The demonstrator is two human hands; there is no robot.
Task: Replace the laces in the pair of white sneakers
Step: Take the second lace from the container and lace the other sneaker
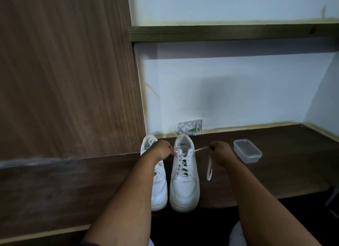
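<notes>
Both hands pinch lace ends: left hand [161, 150] at the right sneaker's [184, 172] top eyelet, right hand [219, 150] holding the lace [209, 169]. Pull evenly.

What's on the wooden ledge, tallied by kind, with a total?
White leather sneakers: 2, the right-side sneaker and the left-side sneaker
White flat shoelaces in view: 2, one pulled from the right-side sneaker by the right hand, one in the left-side sneaker
Clear rectangular plastic containers: 1
White wall socket plates: 1
Total: 6
</notes>
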